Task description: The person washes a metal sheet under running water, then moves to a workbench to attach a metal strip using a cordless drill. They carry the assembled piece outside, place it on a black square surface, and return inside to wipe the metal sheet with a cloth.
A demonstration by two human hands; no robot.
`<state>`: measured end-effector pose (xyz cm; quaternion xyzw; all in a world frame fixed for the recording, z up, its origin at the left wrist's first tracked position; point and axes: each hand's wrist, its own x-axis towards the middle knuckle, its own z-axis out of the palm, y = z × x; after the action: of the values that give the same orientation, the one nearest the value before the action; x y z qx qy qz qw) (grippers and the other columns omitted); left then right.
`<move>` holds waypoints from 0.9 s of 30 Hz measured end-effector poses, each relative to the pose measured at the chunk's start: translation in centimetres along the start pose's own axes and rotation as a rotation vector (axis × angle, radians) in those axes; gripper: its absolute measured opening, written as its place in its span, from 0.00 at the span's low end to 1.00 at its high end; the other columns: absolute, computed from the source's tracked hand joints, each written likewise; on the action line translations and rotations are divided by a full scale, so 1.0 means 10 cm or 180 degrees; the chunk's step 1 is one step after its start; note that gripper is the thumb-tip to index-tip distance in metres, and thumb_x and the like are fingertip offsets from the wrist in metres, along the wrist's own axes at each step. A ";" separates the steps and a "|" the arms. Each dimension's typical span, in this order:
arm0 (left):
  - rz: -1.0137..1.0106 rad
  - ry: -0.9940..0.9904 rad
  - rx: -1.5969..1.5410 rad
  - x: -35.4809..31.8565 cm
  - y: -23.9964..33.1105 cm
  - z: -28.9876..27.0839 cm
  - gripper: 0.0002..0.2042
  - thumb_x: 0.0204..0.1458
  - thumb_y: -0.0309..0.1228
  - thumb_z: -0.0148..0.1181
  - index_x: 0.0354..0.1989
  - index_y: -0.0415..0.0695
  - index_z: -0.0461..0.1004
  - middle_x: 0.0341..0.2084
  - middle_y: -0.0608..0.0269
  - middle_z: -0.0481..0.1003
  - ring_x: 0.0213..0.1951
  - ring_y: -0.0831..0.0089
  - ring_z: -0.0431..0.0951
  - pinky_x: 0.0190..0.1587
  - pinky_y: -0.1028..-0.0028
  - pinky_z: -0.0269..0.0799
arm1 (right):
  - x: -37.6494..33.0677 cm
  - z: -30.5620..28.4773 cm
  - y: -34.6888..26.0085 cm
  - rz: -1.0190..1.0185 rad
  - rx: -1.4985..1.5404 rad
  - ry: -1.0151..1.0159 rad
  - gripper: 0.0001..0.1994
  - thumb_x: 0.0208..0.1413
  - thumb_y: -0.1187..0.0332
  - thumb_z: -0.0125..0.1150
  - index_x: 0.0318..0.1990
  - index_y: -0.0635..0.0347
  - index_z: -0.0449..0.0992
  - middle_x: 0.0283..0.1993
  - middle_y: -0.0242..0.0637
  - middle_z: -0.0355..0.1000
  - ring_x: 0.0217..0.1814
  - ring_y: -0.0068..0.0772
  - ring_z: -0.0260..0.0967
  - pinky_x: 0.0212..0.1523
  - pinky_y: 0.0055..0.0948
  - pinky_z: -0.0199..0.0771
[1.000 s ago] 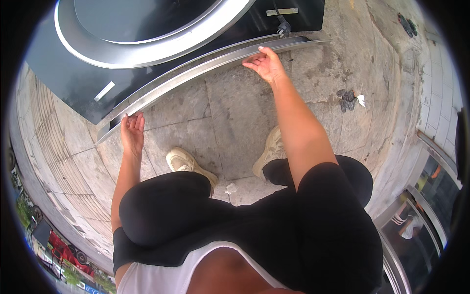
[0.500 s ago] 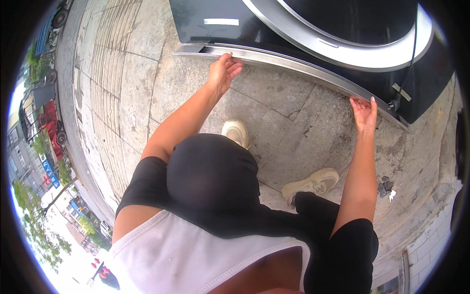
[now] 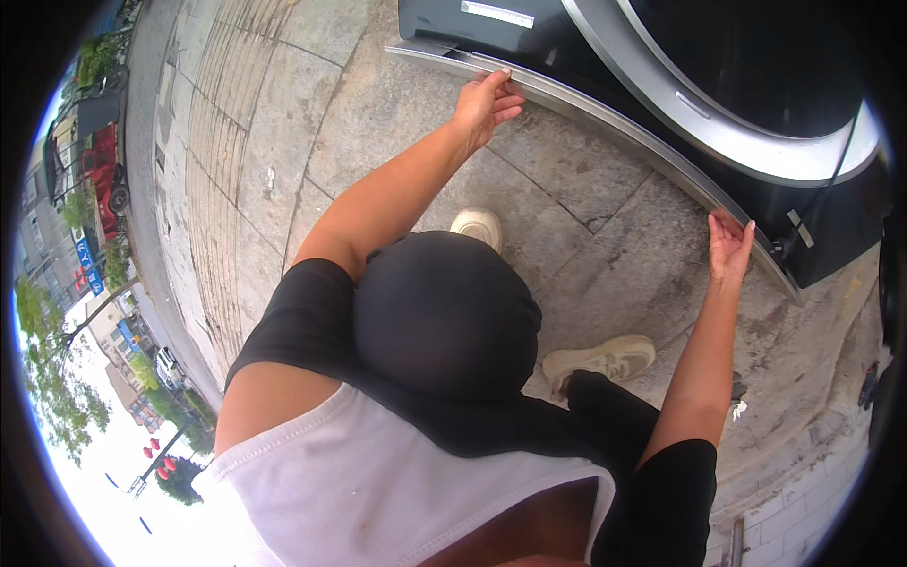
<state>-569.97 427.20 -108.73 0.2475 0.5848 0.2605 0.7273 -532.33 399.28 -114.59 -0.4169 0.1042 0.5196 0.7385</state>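
Note:
A glossy black front-loading washing machine [image 3: 435,24] with a silver door ring [image 3: 682,115] fills the upper right. Along its near edge runs a long, slightly bowed silver metal strip [image 3: 624,137], its left end jutting past the body. My left hand [image 3: 484,109] pinches the strip toward that end, thumb on top and the other fingers loosely curled. Nearer the right end, my right hand [image 3: 730,250] has its fingers on the strip's edge with the thumb raised alongside; its fingertips are partly hidden. A dark cable with a plug [image 3: 782,248] hangs over the machine's front by the right hand.
My light shoes [image 3: 477,227] stand on grey stone paving [image 3: 557,189] close to the strip. Small dark litter [image 3: 739,389] lies right of my right forearm. A ribbed paving band and a road run along the left, with a red vehicle [image 3: 102,161] beyond.
The machine, strip and both hands sit further right in the picture and are turned slightly clockwise, as the view has shifted. Both hands keep their places on the strip.

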 end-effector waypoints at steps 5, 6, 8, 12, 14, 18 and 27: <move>-0.0017 -0.0031 0.0104 -0.01 0.02 0.01 0.15 0.49 0.37 0.54 0.38 0.40 0.62 0.29 0.58 0.68 0.32 0.70 0.74 0.30 0.76 0.74 | -0.04 0.12 0.00 -0.0137 -0.0264 0.0392 0.26 0.52 0.53 0.54 0.38 0.76 0.68 0.40 0.53 0.68 0.47 0.49 0.65 0.52 0.45 0.66; -0.0038 -0.0035 0.0115 0.00 0.02 0.02 0.15 0.49 0.37 0.54 0.39 0.40 0.61 0.30 0.58 0.68 0.31 0.69 0.74 0.30 0.76 0.74 | -0.05 0.12 -0.01 -0.0171 -0.0297 0.0453 0.26 0.52 0.53 0.54 0.38 0.76 0.68 0.40 0.53 0.68 0.47 0.48 0.65 0.52 0.45 0.66; -0.0068 0.0023 0.0163 0.00 0.03 0.01 0.16 0.49 0.37 0.53 0.39 0.40 0.62 0.30 0.58 0.68 0.31 0.69 0.74 0.30 0.76 0.74 | -0.05 0.11 0.01 -0.0185 -0.0298 0.0436 0.25 0.52 0.52 0.54 0.38 0.75 0.68 0.40 0.52 0.69 0.47 0.47 0.65 0.51 0.45 0.66; -0.0064 0.0051 0.0221 0.00 0.04 0.03 0.15 0.50 0.38 0.53 0.39 0.40 0.62 0.30 0.58 0.68 0.31 0.70 0.74 0.28 0.76 0.74 | -0.04 0.12 0.01 -0.0185 -0.0380 0.0448 0.25 0.51 0.52 0.54 0.37 0.73 0.68 0.40 0.51 0.69 0.47 0.45 0.66 0.51 0.44 0.67; -0.0080 0.0089 0.0233 0.02 0.04 0.03 0.16 0.50 0.38 0.53 0.39 0.40 0.62 0.30 0.58 0.68 0.30 0.70 0.74 0.28 0.76 0.74 | -0.02 0.11 0.02 -0.0176 -0.0368 0.0455 0.25 0.51 0.51 0.54 0.37 0.73 0.68 0.40 0.50 0.69 0.47 0.43 0.66 0.50 0.43 0.68; -0.0060 0.0088 0.0260 0.02 0.06 0.04 0.16 0.49 0.39 0.54 0.39 0.40 0.62 0.29 0.58 0.70 0.29 0.70 0.75 0.27 0.76 0.73 | -0.02 0.13 0.04 -0.0249 -0.0396 0.0532 0.25 0.51 0.51 0.54 0.38 0.71 0.69 0.41 0.49 0.69 0.48 0.41 0.66 0.48 0.41 0.69; -0.0222 0.0128 0.0298 -0.02 0.11 0.11 0.16 0.50 0.40 0.54 0.39 0.42 0.62 0.27 0.58 0.71 0.28 0.71 0.74 0.26 0.77 0.72 | 0.00 0.19 -0.05 -0.0069 -0.0560 0.0802 0.24 0.50 0.50 0.55 0.38 0.68 0.69 0.41 0.48 0.69 0.47 0.40 0.66 0.49 0.40 0.68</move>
<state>-569.05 427.84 -107.61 0.2555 0.6191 0.2123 0.7116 -532.41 400.60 -113.14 -0.5429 0.1456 0.4623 0.6858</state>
